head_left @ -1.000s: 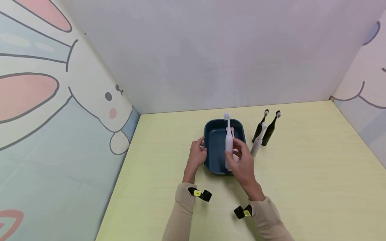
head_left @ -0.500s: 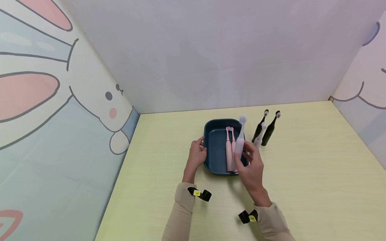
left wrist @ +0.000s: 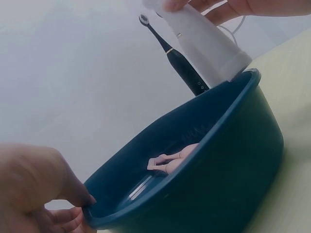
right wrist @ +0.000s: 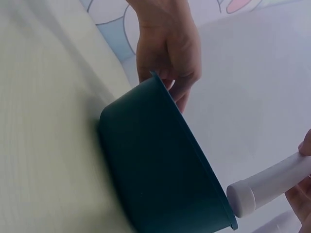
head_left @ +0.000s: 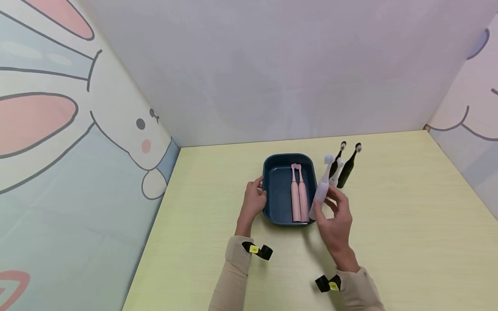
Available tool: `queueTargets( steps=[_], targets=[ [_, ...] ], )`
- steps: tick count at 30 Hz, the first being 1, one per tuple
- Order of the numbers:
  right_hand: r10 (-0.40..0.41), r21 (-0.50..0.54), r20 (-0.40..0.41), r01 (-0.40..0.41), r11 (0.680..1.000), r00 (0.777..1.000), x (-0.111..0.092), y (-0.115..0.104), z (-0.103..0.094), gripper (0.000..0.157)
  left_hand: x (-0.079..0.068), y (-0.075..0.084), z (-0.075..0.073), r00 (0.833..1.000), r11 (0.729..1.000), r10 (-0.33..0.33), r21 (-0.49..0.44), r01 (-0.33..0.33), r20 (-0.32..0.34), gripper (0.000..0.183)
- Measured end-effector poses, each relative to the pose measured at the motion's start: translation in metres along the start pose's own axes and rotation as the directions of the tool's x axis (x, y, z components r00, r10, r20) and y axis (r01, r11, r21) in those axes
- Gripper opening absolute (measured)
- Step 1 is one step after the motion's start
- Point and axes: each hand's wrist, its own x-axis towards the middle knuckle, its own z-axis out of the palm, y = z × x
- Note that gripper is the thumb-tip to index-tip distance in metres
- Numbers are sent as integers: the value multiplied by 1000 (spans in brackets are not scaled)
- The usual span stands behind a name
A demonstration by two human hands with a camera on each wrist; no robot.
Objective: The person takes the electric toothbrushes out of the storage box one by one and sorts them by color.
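In the head view my left hand [head_left: 255, 198] grips the left rim of a dark blue-green basin [head_left: 278, 203], thumb on the inside in the left wrist view. My right hand [head_left: 335, 218] pinches a white electric toothbrush [head_left: 321, 190] by its handle, head up and tilted, over the basin's right rim. Two pink electric toothbrushes [head_left: 298, 194] lie side by side along the right part of the basin floor. From the right wrist view, the white handle's base [right wrist: 245, 196] is just at the rim; whether it touches cannot be told.
Right of the basin, two black electric toothbrushes [head_left: 347, 168] and a second white toothbrush [head_left: 336, 173] stand upright on the pale yellow table [head_left: 404, 207]. A grey-white wall [head_left: 272, 86] rises behind the table, with a rabbit-printed panel [head_left: 116, 129] at the left.
My right hand has carried the white toothbrush rightward, from above the basin's interior to its right rim. The pink toothbrushes have come into full sight. My left hand stays on the rim.
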Motion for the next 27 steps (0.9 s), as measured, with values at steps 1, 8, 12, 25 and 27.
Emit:
queueTargets(
  steps=[1,8,12,25,27],
  targets=[
    [3,-5,-7,-3,1000,1000,-1,3,-1,55,0,0,0,1000,1000,-1,-1,1,0,51],
    [14,33,-69,-12,999,998,-5,13,-10,54,0,-1,0,1000,1000,-4,-6,4,-1,51],
    [32,46,-110,-27,999,993,-4,14,-17,54,0,-1,1,1000,1000,0,-7,0,-2,50],
    [100,31,-203,-96,995,974,7,34,-35,51,0,-2,2,1000,1000,4,12,-4,-7,50],
    [112,27,-211,-109,994,971,8,39,-36,50,0,-3,2,1000,1000,3,14,-3,-8,50]
  ],
)
